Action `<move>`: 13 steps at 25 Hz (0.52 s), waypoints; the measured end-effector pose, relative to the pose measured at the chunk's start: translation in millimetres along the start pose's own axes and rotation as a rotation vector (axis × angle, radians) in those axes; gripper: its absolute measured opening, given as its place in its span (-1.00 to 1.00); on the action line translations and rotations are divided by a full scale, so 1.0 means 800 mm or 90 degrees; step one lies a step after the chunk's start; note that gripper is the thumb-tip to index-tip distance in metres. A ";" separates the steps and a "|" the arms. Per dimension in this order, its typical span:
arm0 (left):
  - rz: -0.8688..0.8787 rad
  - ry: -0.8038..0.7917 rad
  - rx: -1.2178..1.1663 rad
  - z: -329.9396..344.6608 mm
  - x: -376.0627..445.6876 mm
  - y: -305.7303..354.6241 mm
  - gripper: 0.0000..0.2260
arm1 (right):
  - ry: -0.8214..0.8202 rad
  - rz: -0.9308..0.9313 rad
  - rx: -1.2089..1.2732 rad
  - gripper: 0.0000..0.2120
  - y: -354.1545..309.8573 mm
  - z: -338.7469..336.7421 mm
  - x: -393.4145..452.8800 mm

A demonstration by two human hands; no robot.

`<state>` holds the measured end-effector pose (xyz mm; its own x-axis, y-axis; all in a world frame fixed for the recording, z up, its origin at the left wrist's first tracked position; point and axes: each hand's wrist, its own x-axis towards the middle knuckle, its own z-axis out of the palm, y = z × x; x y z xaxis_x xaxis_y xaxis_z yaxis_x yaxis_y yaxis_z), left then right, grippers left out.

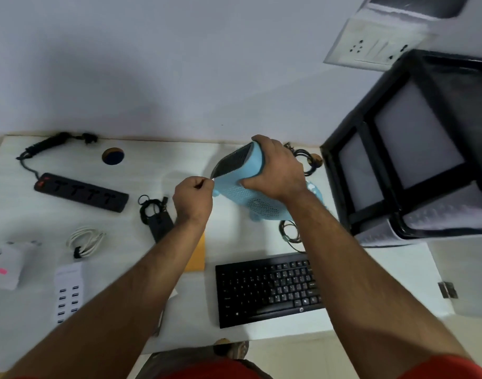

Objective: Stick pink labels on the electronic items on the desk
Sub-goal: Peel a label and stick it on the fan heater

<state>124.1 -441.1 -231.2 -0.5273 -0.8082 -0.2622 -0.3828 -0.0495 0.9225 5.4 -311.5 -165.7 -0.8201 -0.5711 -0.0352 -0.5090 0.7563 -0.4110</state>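
A light blue fan heater (245, 187) with a dark grille lies tilted on the white desk (157, 170). My right hand (278, 170) grips its top and side. My left hand (193, 198) has its fingers curled, thumb and forefinger pinched together at the heater's left corner; what they pinch is too small to see. A white adapter (6, 266) at the far left carries a pink label (2, 271). A black power strip (81, 192) lies at the back left and a black keyboard (267, 289) near the front edge.
A white multi-port USB charger (67, 291), a coiled white cable (85, 240), a black strap with a ring (156, 214) and an orange pad (196, 255) lie on the desk. Dark cables (290, 233) sit by the heater. A black box frame (409, 149) stands at the right.
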 end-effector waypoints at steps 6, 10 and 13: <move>0.025 -0.039 0.017 0.043 -0.041 0.010 -0.81 | 0.045 0.062 0.154 -0.05 0.071 -0.035 -0.087; 0.037 -0.056 0.015 0.058 -0.060 0.016 -0.84 | 0.077 0.119 0.210 -0.06 0.090 -0.034 -0.117; 0.048 -0.059 0.011 0.061 -0.063 0.020 -0.84 | 0.072 0.139 0.097 -0.03 0.097 -0.043 -0.124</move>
<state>107.6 -372.3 -216.8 -0.6223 -0.7519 -0.2177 -0.3517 0.0201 0.9359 38.2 -185.6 -163.0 -0.9343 -0.3543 -0.0389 -0.2792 0.7955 -0.5378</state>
